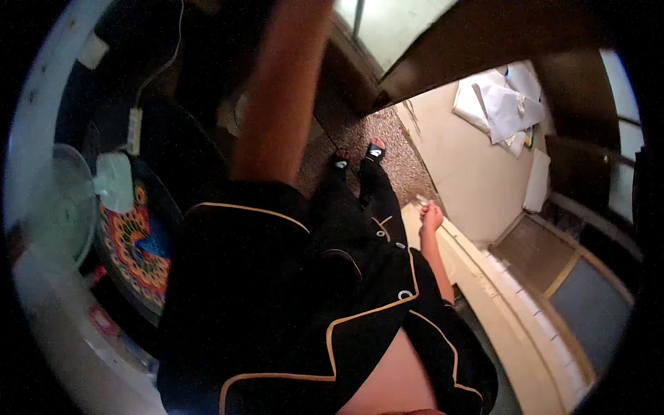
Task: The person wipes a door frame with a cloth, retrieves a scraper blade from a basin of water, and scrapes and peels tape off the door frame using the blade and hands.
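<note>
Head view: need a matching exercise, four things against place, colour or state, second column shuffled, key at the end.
Things
1. right hand
2. white papers
3. sandals
4. patterned panel

Place, colour or state
A. worn on the feet
B. multicoloured, at the left of the view
C. curled, by the cream ledge
D. spread on the pale surface

Pairs: 1-C, 2-D, 3-A, 4-B

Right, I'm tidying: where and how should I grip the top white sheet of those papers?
Probably pinch the sheet by its near edge, coming from the side of the right hand: that edge faces the hand, while a small pale item seems to lie farther back. The thin, flat shape suits a pinch; whether the edge lifts freely is unclear.
</note>
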Motion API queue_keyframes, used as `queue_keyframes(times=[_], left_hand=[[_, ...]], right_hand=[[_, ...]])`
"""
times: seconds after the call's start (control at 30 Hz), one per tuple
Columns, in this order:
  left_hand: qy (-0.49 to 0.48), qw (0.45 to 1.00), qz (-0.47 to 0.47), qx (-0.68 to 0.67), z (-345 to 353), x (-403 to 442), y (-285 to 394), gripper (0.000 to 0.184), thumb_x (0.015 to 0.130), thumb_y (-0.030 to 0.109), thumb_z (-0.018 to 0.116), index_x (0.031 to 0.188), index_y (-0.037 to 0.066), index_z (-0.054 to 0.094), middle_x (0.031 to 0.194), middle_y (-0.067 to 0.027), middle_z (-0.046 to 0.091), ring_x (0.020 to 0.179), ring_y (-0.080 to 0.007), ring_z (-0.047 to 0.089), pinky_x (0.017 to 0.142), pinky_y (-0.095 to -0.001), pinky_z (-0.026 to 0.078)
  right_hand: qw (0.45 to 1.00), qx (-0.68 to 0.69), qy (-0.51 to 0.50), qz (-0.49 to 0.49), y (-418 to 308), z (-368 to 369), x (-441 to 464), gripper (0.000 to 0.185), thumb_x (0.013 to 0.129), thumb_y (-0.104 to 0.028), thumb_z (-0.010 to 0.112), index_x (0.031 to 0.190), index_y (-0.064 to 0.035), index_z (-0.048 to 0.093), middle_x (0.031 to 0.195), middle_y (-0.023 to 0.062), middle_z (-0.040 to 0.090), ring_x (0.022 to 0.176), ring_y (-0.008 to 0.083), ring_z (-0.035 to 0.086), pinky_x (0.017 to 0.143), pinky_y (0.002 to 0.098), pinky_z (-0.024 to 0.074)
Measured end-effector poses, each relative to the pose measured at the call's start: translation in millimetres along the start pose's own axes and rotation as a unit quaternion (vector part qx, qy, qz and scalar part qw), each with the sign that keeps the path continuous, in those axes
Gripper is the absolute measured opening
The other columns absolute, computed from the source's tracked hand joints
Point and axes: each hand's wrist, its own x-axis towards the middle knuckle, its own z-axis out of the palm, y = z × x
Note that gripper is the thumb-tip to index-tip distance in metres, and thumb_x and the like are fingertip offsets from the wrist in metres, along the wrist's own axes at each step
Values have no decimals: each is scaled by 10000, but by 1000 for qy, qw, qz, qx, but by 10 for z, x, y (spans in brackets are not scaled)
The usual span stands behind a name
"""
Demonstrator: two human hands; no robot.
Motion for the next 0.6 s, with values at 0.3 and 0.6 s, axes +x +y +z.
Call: queue_keyframes(times=[0.3,0.6], left_hand=[[218,623,-660,358,-3135,-5478,-1582,169,876,176,620,971,47,674,925,-164,702,819,-301,671,720,-405,520],[-143,595,-677,409,-4063,-8314,-3052,432,784,118,553,1201,13,587,1177,-256,622,1140,-428,579,951,-479,478]], right_hand=[[959,-175,-219,-35,-334,854,115,245,991,-302,602,952,-67,660,746,-26,568,683,83,530,599,215,421],[740,-422,-267,-451,240,1855,497,98,807,-20,728,862,-15,647,983,121,611,950,277,542,910,385,393]])
